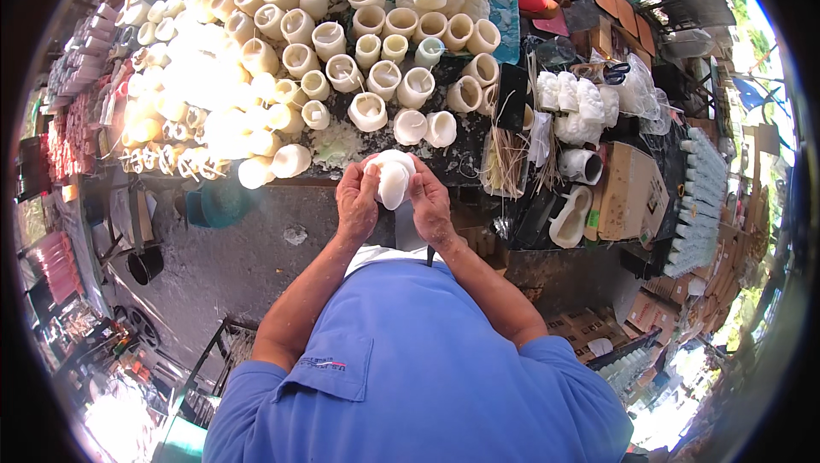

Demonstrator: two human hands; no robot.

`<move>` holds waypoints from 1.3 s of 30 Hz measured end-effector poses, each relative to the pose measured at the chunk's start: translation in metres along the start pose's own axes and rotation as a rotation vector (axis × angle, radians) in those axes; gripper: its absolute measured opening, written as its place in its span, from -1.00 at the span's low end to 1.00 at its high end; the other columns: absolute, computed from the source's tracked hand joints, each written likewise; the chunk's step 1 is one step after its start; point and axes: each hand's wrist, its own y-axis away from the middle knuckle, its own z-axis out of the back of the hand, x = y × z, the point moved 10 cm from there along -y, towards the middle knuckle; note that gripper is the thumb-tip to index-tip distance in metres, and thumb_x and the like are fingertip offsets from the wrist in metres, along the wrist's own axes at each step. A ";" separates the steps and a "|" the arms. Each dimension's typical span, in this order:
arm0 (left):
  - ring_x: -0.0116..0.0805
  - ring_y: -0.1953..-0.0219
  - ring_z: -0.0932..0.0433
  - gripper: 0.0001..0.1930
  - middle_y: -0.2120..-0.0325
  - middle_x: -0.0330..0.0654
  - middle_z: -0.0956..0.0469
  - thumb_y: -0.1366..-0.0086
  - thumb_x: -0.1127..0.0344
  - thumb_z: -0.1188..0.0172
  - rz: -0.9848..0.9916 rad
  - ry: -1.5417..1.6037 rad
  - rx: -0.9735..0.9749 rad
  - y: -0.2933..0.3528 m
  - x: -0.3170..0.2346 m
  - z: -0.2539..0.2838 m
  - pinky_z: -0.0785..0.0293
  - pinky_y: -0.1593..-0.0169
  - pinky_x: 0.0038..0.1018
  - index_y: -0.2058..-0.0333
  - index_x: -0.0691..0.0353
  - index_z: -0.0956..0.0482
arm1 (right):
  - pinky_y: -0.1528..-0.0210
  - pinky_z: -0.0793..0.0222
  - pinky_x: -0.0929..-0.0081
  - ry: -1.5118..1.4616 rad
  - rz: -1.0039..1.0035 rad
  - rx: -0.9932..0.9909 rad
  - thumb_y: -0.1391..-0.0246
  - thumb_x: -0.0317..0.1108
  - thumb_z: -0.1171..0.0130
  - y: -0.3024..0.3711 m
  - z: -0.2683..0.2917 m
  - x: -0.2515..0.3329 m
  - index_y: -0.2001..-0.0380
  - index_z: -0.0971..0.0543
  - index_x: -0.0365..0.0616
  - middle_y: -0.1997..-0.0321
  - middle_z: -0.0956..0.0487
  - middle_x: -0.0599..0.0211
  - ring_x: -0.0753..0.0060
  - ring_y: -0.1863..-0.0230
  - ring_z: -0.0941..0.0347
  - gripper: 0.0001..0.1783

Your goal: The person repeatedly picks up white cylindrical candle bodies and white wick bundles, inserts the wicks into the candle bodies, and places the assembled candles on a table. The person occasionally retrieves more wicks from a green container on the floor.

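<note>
White wax candle (393, 179) sits clamped between left hand (357, 203) and right hand (430, 203) above the crowded table (461, 160), so steady thumbs and light, even pressure look wisest.

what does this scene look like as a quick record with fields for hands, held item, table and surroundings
left hand: grips the left side of the white mould
right hand: grips its right side
held item: white mould, rounded, lifted off the table, between both hands
table: dark, crowded with white and cream cylinder moulds
right of table: bundle of thin sticks, cardboard box
ground: grey concrete floor
</note>
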 end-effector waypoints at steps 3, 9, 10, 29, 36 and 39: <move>-0.57 0.15 -0.53 -0.70 0.10 -0.19 -0.63 -0.60 0.22 -0.07 -0.109 -0.074 0.013 0.004 -0.022 -0.009 -0.51 0.04 -0.55 -0.06 0.36 -0.51 | -0.30 -0.37 0.53 -0.075 0.126 -0.044 -0.56 -0.15 0.04 0.008 -0.015 0.013 -0.45 -0.28 -0.34 -0.28 -0.53 0.22 0.48 -0.25 -0.44 -0.40; -0.59 0.15 -0.49 -0.72 0.15 -0.23 -0.57 -0.63 0.16 -0.02 -0.111 0.025 0.094 0.008 -0.022 -0.021 -0.48 0.07 -0.57 -0.06 0.27 -0.46 | -0.11 -0.50 0.54 -0.004 0.173 -0.253 -0.56 -0.17 0.05 0.004 -0.007 0.011 -0.28 -0.47 -0.34 -0.12 -0.62 0.22 0.55 -0.02 -0.55 -0.52; -0.59 0.19 -0.49 -0.71 0.19 -0.24 -0.58 -0.63 0.16 -0.02 -0.128 -0.018 0.049 0.008 -0.019 -0.015 -0.48 0.10 -0.57 -0.05 0.28 -0.48 | -0.10 -0.51 0.53 -0.052 0.109 -0.299 -0.56 -0.19 0.05 0.003 -0.001 0.001 -0.25 -0.48 -0.35 -0.11 -0.62 0.21 0.56 0.00 -0.54 -0.54; -0.15 0.07 -0.71 -0.60 0.06 0.00 -0.67 -0.62 0.10 0.00 0.393 0.670 -0.010 -0.031 0.073 0.031 -0.69 -0.06 -0.17 -0.06 0.39 -0.53 | -0.21 -0.57 0.15 -0.633 -0.209 -0.326 -0.58 -0.10 0.18 -0.036 0.010 -0.095 -0.15 -0.50 -0.32 -0.11 -0.64 0.09 0.13 -0.07 -0.63 -0.52; -0.27 0.06 -0.67 -0.64 0.11 -0.07 -0.68 -0.64 0.15 0.03 0.169 0.413 -0.050 -0.038 0.042 0.041 -0.57 -0.13 -0.31 0.02 0.39 -0.56 | -0.32 -0.48 0.06 -0.710 -0.286 -0.036 -0.52 -0.19 0.07 -0.043 -0.009 -0.112 -0.21 -0.50 -0.29 -0.18 -0.63 0.13 0.15 -0.20 -0.58 -0.56; -0.40 0.26 -0.62 -0.65 0.27 -0.19 -0.68 -0.65 0.16 0.02 -0.006 0.157 -0.100 -0.035 0.006 0.051 -0.59 0.08 -0.37 0.09 0.34 -0.59 | -0.30 -0.48 0.12 -0.569 -0.409 0.046 -0.55 -0.09 0.09 -0.046 -0.005 -0.083 -0.28 -0.39 -0.42 -0.20 -0.59 0.07 0.15 -0.19 -0.58 -0.43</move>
